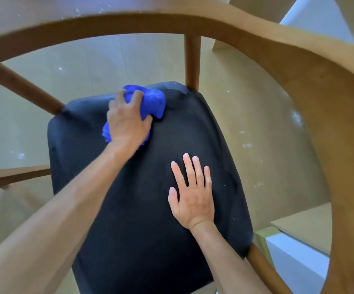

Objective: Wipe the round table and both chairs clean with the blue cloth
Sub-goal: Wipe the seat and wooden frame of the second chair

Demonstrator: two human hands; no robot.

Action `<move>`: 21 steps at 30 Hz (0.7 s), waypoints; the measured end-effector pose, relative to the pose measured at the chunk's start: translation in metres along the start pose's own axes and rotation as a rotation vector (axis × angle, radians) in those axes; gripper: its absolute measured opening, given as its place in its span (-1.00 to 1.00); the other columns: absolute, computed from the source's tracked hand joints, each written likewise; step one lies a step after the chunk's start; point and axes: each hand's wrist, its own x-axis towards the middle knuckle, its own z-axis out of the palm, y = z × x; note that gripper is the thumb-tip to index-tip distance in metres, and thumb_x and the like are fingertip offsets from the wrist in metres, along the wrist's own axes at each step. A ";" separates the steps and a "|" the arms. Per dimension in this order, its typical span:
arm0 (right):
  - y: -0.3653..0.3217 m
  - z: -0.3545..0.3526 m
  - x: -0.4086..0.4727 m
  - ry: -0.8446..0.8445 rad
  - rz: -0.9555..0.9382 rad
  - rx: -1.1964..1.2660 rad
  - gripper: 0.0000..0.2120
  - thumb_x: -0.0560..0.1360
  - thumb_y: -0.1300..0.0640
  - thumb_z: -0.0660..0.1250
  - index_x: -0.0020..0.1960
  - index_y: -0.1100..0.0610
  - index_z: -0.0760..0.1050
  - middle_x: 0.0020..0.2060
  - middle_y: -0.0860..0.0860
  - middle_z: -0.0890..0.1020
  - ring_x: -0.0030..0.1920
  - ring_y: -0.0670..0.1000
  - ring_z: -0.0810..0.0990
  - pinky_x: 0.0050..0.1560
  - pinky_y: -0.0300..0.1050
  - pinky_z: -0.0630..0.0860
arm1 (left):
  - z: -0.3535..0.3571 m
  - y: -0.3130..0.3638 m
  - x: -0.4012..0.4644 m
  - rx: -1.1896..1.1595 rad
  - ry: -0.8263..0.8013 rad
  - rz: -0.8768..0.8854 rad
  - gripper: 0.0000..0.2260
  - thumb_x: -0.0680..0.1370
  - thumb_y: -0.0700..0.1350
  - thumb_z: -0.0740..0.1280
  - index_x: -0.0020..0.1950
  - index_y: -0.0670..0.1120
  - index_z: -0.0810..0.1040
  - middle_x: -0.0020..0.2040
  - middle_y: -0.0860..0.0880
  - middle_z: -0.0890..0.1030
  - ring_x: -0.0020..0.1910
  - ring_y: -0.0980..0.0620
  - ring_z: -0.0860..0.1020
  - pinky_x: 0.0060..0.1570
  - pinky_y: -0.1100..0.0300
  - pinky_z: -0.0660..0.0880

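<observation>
Bulging beyond left fingers [138, 96]: blue cloth [153, 102]

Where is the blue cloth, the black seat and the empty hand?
blue cloth [153, 100]: head view, on the bunched part past the fingers.
black seat [142, 209]: head view, on the bare middle of the cushion.
right hand [193, 200]: head view, on its back, lying flat.

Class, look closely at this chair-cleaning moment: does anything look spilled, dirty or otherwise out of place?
Yes. White crumbs or specks are scattered on the floor to the right of the chair seat, with more on the wooden surface along the top edge. The left hand presses the blue cloth on the seat; the right hand lies flat.
</observation>
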 end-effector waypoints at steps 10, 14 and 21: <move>-0.003 -0.007 0.002 -0.004 -0.006 -0.009 -0.45 0.50 -0.02 0.12 0.47 0.08 0.30 0.50 0.15 0.24 0.52 0.16 0.13 0.48 0.22 0.06 | 0.020 0.050 -0.033 0.175 -0.197 0.440 -0.44 0.44 -0.19 0.29 0.42 0.10 0.28 0.45 -0.16 0.22 0.03 -0.16 0.39 -0.12 0.02 0.30; -0.001 -0.005 0.002 0.019 -0.010 -0.016 -0.44 0.50 -0.02 0.10 0.48 0.08 0.31 0.50 0.14 0.23 0.51 0.17 0.13 0.48 0.21 0.05 | -0.011 -0.021 -0.026 0.173 -0.160 0.350 -0.43 0.43 -0.24 0.30 0.42 0.06 0.35 0.43 -0.18 0.28 0.05 -0.21 0.42 -0.06 -0.06 0.38; -0.001 -0.002 0.001 0.038 -0.005 -0.013 -0.44 0.50 -0.01 0.10 0.49 0.06 0.28 0.50 0.13 0.22 0.51 0.18 0.13 0.49 0.20 0.04 | -0.059 -0.140 -0.041 0.046 0.012 -0.171 -0.45 0.39 -0.26 0.36 0.36 -0.02 0.39 0.35 -0.22 0.31 0.15 -0.32 0.44 0.04 -0.15 0.45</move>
